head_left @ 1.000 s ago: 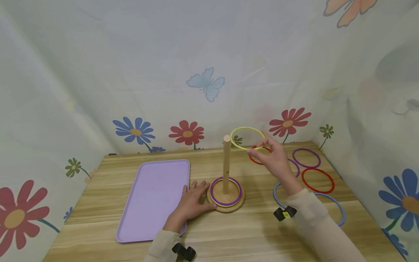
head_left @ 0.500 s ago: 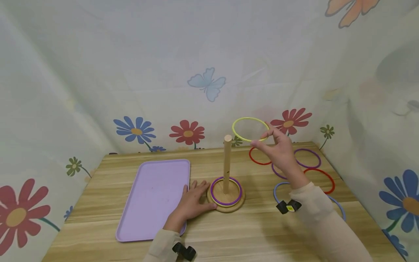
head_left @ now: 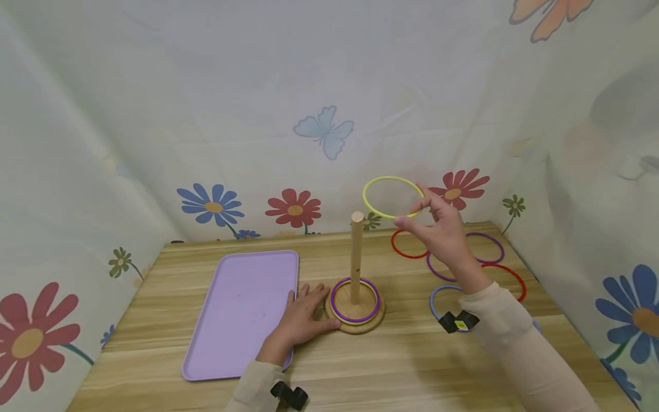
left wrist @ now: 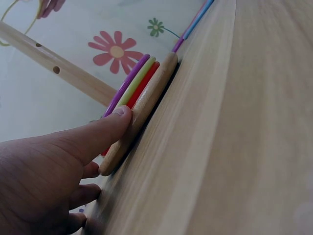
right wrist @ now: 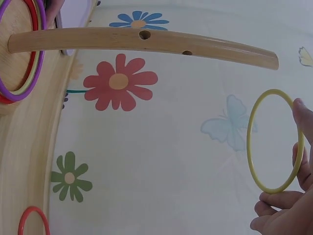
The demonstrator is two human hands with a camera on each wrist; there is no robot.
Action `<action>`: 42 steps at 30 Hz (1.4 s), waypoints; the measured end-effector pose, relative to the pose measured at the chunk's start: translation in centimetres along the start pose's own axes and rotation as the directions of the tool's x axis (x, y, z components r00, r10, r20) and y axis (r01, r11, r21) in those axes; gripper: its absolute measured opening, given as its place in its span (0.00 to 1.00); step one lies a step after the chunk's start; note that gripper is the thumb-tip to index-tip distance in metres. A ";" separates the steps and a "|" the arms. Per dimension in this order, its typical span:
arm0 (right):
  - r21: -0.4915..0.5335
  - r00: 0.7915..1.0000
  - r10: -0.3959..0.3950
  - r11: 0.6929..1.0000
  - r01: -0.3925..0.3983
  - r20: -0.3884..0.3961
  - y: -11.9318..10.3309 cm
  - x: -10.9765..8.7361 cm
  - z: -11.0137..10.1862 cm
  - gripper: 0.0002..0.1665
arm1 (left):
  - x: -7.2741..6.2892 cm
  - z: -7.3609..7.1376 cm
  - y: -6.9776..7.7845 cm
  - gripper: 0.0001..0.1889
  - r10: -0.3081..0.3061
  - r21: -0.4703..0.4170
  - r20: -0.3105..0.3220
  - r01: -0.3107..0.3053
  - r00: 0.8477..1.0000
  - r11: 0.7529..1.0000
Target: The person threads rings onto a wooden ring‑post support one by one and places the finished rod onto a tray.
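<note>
In the head view my right hand (head_left: pixel 437 229) pinches a thin yellow ring (head_left: pixel 392 178) between thumb and fingers. The ring hangs in the air above and right of the tip of an upright wooden post (head_left: pixel 356 257), apart from it. At the post's foot, a purple ring (left wrist: pixel 128 81), a yellowish ring and a red ring (left wrist: pixel 143 84) lie stacked around it on the round wooden base (head_left: pixel 357 330). My left hand (head_left: pixel 301 320) rests at the base's left side, fingers spread on the table, with its thumb (left wrist: pixel 117 120) against the base's edge.
A lavender tray (head_left: pixel 247 309) lies left of the post, partly under my left arm. On the right of the wooden table lie several loose rings, among them a red ring (head_left: pixel 409 257), a purple ring (head_left: pixel 501 250) and a blue ring (head_left: pixel 431 303). My right forearm covers some of them.
My right hand has lifted the yellow ring higher and shifted slightly right, away from the post's top. The left hand and the post have stayed in place.
</note>
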State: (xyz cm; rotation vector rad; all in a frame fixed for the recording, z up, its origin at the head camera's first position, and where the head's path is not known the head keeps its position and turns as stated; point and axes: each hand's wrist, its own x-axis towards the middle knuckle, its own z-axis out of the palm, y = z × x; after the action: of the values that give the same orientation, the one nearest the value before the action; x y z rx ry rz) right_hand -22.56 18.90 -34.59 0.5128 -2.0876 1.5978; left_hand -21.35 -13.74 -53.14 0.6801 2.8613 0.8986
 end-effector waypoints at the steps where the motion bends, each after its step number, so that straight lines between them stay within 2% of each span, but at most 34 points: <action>1: -0.001 1.000 0.000 1.000 0.000 0.000 -0.1 0.0 0.0 0.15 | 0.0 0.0 0.0 0.49 0.000 0.000 0.000 0.000 1.000 1.000; 19: 0.083 1.000 -0.021 0.996 0.019 0.019 -1.6 0.2 0.9 0.14 | 0.0 -0.1 -0.1 0.48 0.010 -0.002 -0.003 -0.010 1.000 1.000; 36: 0.105 0.996 -0.009 0.994 0.000 0.086 -2.1 -0.5 2.2 0.15 | -0.1 -0.2 0.1 0.48 0.002 -0.008 -0.004 -0.002 1.000 1.000; 42: 0.081 0.994 -0.039 0.996 0.031 0.098 -1.9 -0.8 2.6 0.15 | 0.0 -0.2 0.1 0.48 0.004 -0.009 -0.003 -0.004 1.000 1.000</action>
State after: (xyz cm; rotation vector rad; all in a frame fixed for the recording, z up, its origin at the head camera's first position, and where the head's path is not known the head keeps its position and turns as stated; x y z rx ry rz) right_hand -21.20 15.87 -34.10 0.6659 -2.0811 1.6714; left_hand -21.32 -13.82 -52.93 0.6845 2.8585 0.9128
